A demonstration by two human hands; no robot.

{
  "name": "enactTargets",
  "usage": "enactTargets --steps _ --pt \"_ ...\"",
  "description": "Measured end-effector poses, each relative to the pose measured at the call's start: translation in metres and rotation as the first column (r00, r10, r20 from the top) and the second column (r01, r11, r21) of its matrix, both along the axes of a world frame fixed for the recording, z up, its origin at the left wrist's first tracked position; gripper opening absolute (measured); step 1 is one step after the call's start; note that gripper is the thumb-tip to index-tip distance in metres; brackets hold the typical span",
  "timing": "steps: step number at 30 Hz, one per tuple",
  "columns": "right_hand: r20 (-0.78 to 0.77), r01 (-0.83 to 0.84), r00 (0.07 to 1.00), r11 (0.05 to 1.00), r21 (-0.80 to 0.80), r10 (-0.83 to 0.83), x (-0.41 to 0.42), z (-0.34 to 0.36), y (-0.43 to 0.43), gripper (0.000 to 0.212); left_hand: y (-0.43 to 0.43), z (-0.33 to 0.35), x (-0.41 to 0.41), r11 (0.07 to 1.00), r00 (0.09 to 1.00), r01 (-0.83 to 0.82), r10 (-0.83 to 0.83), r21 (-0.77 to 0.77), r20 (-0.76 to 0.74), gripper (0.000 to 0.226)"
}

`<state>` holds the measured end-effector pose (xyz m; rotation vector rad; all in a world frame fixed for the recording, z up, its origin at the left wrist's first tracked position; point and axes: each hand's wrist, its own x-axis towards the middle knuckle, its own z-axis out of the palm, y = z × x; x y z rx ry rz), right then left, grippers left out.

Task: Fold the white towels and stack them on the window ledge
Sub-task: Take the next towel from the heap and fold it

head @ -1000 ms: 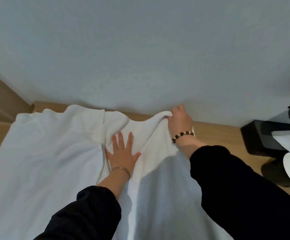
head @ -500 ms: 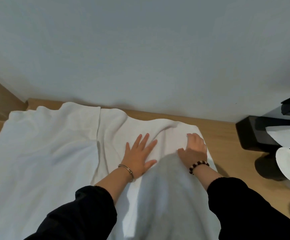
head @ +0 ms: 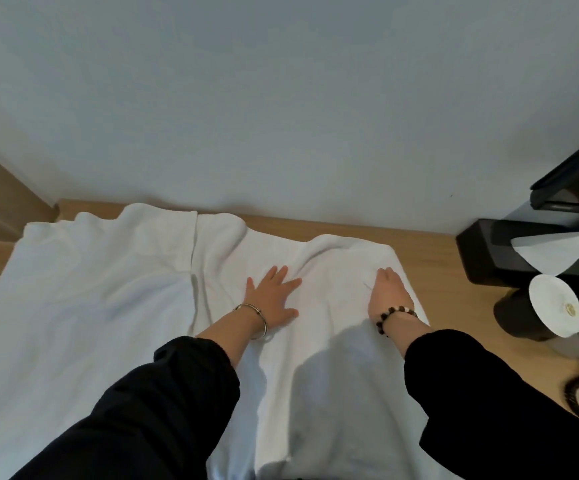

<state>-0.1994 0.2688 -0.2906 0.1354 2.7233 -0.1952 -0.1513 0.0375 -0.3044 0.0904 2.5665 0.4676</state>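
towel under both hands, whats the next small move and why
Probably slide both hands apart to smooth it before folding. The left hand lies flat on the towel, the right hand rests near its right edge, and raised creases run between them.

1. No text, label, brand, number or sign can be read anywhere in the view.
2. The white round disc [head: 553, 299] at the right edge, just near of the black tissue box [head: 482, 251], carries a small golden mark close to its centre. The mark is too small and blurred to tell whether it is lettering or an emblem.
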Motion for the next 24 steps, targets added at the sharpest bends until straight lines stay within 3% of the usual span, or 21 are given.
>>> enactTargets --steps 3,7,9,11,12,14,16,17,19,21,24 --pt "-0.105 0.101 0.989 0.993 -0.062 -0.107 0.005 0.013 -0.016 0.031 -0.012 0.010 0.005 0.982 0.996 -0.094 0.092 0.165 0.023 0.058" --pt "-0.149 0.200 0.944 0.872 -0.446 -0.293 0.006 0.035 -0.055 0.041 -0.024 0.016 0.017 0.969 0.985 -0.155 0.166 0.192 -0.045 0.044" --pt "-0.137 0.214 0.928 0.798 -0.563 -0.345 0.005 0.043 -0.075 0.045 -0.033 0.028 0.023 0.951 0.965 -0.209 0.239 0.226 -0.112 0.036" --pt "-0.097 0.247 0.917 0.744 -0.621 -0.386 0.003 0.049 -0.093 0.045 -0.044 0.043 0.029 0.941 0.906 -0.209 0.288 0.266 -0.309 0.031" --pt "-0.075 0.269 0.909 0.714 -0.647 -0.411 0.000 0.052 -0.100 0.044 -0.053 0.046 0.029 0.940 0.821 -0.208 0.318 0.271 -0.473 0.033" --pt "-0.039 0.314 0.879 0.638 -0.703 -0.476 -0.006 0.062 -0.115 0.039 -0.074 0.053 0.027 0.961 0.719 -0.251 0.267 0.118 -0.642 0.036" --pt "-0.043 0.317 0.853 0.581 -0.750 -0.521 -0.016 0.076 -0.132 0.034 -0.090 0.063 0.029 0.905 0.794 -0.414 0.305 -0.100 -0.526 0.042" --pt "-0.062 0.301 0.845 0.570 -0.765 -0.531 -0.022 0.084 -0.141 0.034 -0.099 0.062 0.030 0.849 0.815 -0.504 0.409 -0.156 -0.411 0.048" --pt "-0.110 0.256 0.830 0.548 -0.796 -0.547 -0.034 0.104 -0.164 0.035 -0.115 0.054 0.031 0.774 0.778 -0.622 0.595 -0.118 -0.203 0.053" --pt "-0.175 0.161 0.817 0.509 -0.845 -0.550 -0.043 0.119 -0.191 0.038 -0.125 0.043 0.033 0.760 0.761 -0.649 0.646 -0.039 -0.062 0.044" --pt "-0.275 -0.001 0.846 0.515 -0.857 -0.456 -0.039 0.121 -0.229 0.042 -0.132 0.037 0.037 0.790 0.792 -0.610 0.607 -0.059 -0.060 0.032"
